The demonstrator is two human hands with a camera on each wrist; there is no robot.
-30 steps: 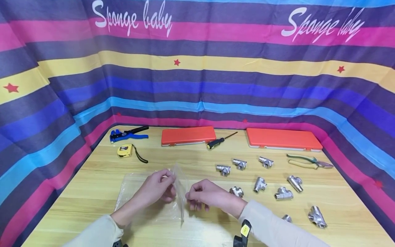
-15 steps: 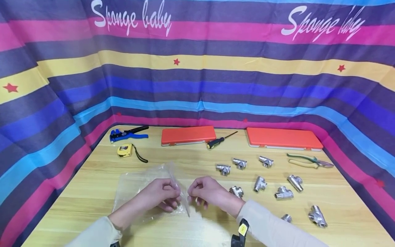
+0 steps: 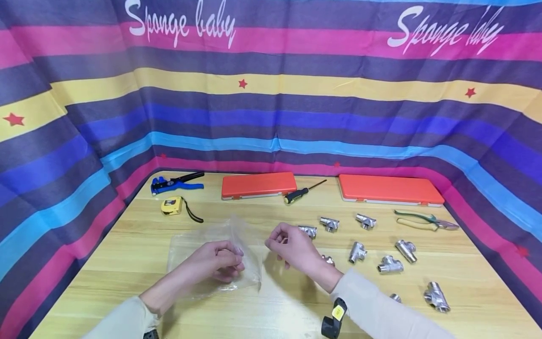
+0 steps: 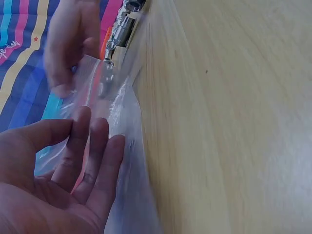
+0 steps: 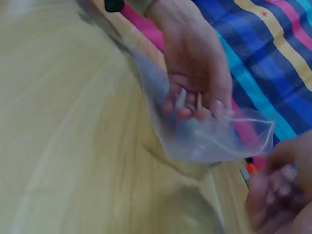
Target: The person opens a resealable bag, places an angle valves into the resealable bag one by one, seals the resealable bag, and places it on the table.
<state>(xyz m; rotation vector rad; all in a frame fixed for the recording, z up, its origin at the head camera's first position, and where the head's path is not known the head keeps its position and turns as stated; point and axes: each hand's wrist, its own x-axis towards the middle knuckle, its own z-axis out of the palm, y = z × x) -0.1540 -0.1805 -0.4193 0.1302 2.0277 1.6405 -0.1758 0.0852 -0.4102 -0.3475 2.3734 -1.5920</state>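
Note:
A clear plastic zip bag (image 3: 247,256) stands partly raised off the table, its mouth toward the right. My left hand (image 3: 216,261) pinches it near the mouth between thumb and bent index finger. In the left wrist view that hand (image 4: 73,161) has its other fingers lying along the film (image 4: 129,161). My right hand (image 3: 296,249) is just right of the bag's mouth, fingers curled and thumb near the index finger. Blurred in the right wrist view, the right hand (image 5: 280,190) is close to the bag's corner (image 5: 265,129); whether it grips the film cannot be made out.
Several metal tee fittings (image 3: 390,264) lie to the right, some partly behind the right arm. Along the back are wire strippers (image 3: 175,183), a tape measure (image 3: 171,205), two red cases (image 3: 258,185), a screwdriver (image 3: 297,195) and pliers (image 3: 427,221).
The right hand has moved up and to the right, away from the left hand. The bag's mouth has spread wider, and the left hand has shifted slightly left.

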